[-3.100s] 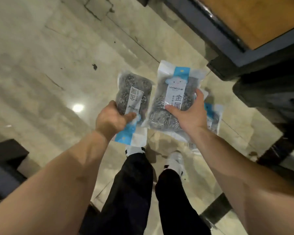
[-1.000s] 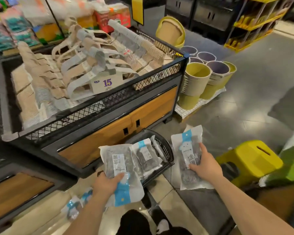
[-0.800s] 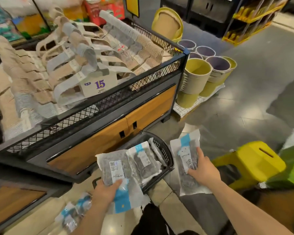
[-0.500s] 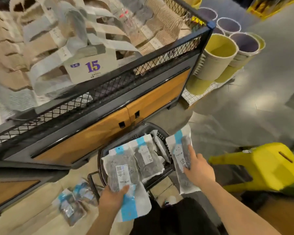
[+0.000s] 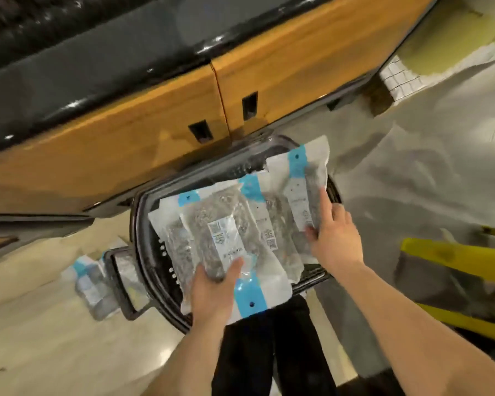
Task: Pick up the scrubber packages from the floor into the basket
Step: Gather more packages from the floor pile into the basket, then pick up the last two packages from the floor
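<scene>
On the floor at the far left, beside the folded handle of the black basket, lie what look like two scrubber packages, too blurred to count surely and well apart from both hands. The left hand grips one package by its lower end, thumb on the front, and holds it over the basket near its front rim. To its right, another package lies inside the basket, partly covered. The right hand clasps a third package at the basket's right edge, forefinger stretched along its side. Each package is a clear bag with a white header, a light blue strip and a white label, with grey metal scrubbers showing through. The basket stands against a display unit with orange-brown panels. A yellow stool is at the far right.
</scene>
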Demonstrator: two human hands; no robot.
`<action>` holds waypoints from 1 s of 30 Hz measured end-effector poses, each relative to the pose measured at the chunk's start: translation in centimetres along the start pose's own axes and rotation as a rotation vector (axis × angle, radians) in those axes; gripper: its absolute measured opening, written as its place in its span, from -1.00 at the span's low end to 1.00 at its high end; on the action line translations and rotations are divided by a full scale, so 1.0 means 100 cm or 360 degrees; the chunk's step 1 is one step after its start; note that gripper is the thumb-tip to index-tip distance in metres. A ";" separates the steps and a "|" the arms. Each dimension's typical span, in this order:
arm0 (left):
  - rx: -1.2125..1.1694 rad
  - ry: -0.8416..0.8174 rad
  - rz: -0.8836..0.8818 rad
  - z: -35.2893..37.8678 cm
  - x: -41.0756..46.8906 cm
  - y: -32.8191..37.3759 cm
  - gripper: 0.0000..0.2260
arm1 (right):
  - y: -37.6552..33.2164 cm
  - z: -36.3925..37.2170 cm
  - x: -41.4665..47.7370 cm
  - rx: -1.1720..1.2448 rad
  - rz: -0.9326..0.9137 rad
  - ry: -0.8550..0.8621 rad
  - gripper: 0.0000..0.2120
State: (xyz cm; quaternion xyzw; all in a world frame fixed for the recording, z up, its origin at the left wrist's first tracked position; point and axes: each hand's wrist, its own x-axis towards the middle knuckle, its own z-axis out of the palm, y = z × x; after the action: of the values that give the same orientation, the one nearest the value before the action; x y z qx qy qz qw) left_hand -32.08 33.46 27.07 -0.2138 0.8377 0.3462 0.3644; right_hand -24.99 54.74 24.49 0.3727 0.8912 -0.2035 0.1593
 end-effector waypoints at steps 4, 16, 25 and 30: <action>0.0146 -0.0043 -0.0012 0.022 0.030 0.002 -0.51 | 0.024 0.012 0.018 -0.0212 0.0228 -0.0408 -0.13; 0.0645 0.0154 0.0293 0.038 0.050 0.021 -0.37 | 0.020 0.024 0.030 -0.0462 0.0120 -0.0494 -0.28; 0.0621 0.0253 0.0351 0.009 0.037 0.002 -0.40 | 0.018 -0.009 0.024 -0.0375 -0.0169 -0.0180 -0.61; 0.0644 0.0570 0.0263 -0.038 0.027 -0.040 -0.50 | -0.026 -0.012 0.008 -0.0139 -0.0469 -0.0077 -0.58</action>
State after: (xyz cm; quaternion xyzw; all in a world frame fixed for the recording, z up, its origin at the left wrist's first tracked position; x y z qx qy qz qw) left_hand -33.14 27.68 25.15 -0.1254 0.9554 0.1572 0.2162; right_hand -27.60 54.17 25.80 0.2257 0.9401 -0.1948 0.1653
